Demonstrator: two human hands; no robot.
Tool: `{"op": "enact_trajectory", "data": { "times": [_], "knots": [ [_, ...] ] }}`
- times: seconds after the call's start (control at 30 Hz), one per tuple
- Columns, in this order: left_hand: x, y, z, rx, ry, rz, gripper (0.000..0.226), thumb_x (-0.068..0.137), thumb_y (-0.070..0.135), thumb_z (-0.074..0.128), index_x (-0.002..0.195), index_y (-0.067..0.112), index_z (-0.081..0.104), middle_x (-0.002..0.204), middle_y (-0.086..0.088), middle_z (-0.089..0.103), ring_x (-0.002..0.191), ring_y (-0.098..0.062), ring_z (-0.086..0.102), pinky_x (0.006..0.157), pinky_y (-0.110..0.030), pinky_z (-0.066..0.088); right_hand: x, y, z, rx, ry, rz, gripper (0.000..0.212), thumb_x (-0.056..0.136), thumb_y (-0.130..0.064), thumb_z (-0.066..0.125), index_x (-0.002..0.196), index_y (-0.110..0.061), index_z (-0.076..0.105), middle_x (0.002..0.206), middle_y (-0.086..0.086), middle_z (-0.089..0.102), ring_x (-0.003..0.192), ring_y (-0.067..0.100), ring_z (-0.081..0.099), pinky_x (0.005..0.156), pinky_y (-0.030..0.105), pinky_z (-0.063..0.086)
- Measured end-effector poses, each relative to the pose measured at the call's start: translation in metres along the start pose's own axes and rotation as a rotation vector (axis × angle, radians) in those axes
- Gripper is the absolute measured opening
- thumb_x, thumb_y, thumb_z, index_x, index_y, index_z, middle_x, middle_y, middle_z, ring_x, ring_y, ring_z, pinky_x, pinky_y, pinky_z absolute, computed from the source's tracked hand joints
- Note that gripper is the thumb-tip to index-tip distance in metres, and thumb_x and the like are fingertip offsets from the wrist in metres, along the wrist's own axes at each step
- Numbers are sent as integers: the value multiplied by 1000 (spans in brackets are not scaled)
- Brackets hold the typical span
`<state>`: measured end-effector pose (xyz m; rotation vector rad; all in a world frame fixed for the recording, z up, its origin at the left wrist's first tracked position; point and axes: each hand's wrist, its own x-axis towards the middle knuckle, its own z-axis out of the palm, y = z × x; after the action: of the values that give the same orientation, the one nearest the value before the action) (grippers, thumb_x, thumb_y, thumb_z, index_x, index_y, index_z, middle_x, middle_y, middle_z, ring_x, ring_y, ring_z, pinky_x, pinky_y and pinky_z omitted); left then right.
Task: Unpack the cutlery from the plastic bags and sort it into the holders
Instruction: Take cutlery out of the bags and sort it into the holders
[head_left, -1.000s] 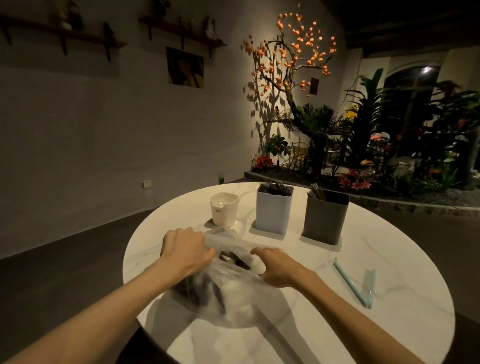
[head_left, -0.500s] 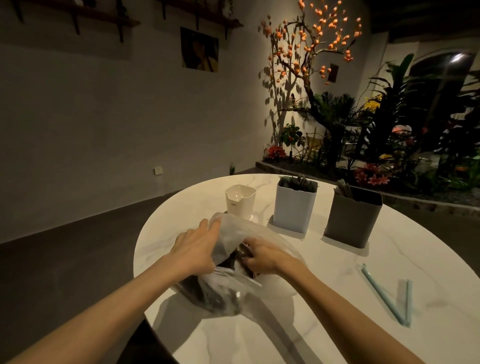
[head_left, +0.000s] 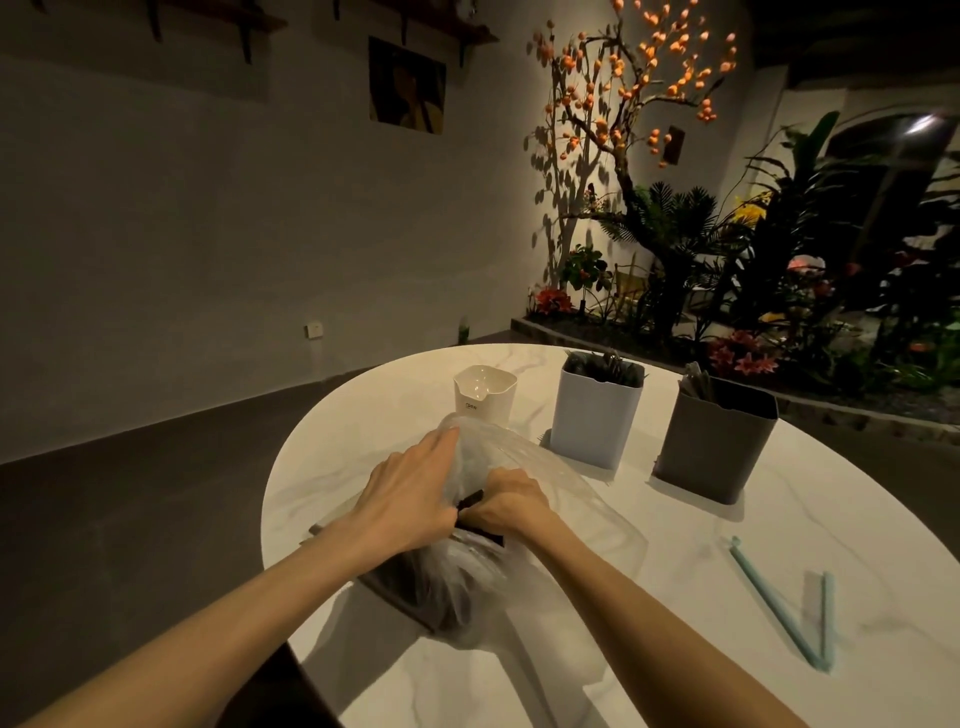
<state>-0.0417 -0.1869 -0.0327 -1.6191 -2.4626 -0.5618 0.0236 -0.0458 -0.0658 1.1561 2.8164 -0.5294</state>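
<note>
A clear plastic bag (head_left: 524, 462) full of dark cutlery lies on the round white table (head_left: 675, 597) in front of me. My left hand (head_left: 410, 493) holds the bag's open mouth on its left side. My right hand (head_left: 511, 501) is inside the bag, its fingers curled round a dark cutlery piece (head_left: 470, 501). Behind the bag stand three holders: a small white cup (head_left: 483, 395), a light blue-white box (head_left: 595, 415) with dark cutlery inside, and a grey box (head_left: 714, 441) with a few pieces.
Two pale blue straws (head_left: 779, 608) lie in a V on the table's right side. The table's near-left edge drops to a dark floor. A planter bed with plants and a lit orange tree (head_left: 623, 104) sits beyond the table.
The bag's mouth has been pulled open and up. My right hand has gone deeper into it and closed on a dark piece, and my left hand has shifted along the bag's rim.
</note>
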Motion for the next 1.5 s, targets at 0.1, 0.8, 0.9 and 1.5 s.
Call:
{"op": "enact_trajectory", "data": {
  "times": [0.1, 0.8, 0.9, 1.5],
  "knots": [
    [1, -4, 7, -53, -70, -1, 75, 78, 21, 71, 140, 24, 30, 130, -3, 52, 96, -25, 61, 77, -35, 56, -2, -2, 0, -1, -35, 26, 47, 83, -51, 73, 114, -17, 63, 106, 7, 63, 104, 23, 61, 95, 37, 53],
    [8, 24, 2, -273, -149, -103, 61, 84, 14, 63, 141, 17, 41, 136, -8, 54, 116, -27, 57, 96, -42, 54, -63, 16, -53, -9, -294, -33, 17, 98, -2, 38, 99, -9, 54, 70, 7, 45, 55, 15, 35, 51, 25, 32],
    [8, 34, 0, -303, -134, -115, 57, 90, 10, 56, 145, 16, 40, 145, -8, 49, 126, -27, 51, 97, -37, 46, -81, 28, -65, -12, -317, -58, 19, 98, -1, 34, 93, -9, 50, 70, 8, 43, 56, 15, 32, 51, 26, 28],
    [42, 79, 21, -1174, 57, -377, 26, 97, 35, 61, 104, 16, 76, 111, -7, 61, 96, -29, 60, 62, -29, 51, -165, 169, -152, 719, -433, -55, 20, 106, -9, 44, 119, -4, 58, 80, 2, 51, 55, 6, 33, 43, 15, 28]
  ]
}}
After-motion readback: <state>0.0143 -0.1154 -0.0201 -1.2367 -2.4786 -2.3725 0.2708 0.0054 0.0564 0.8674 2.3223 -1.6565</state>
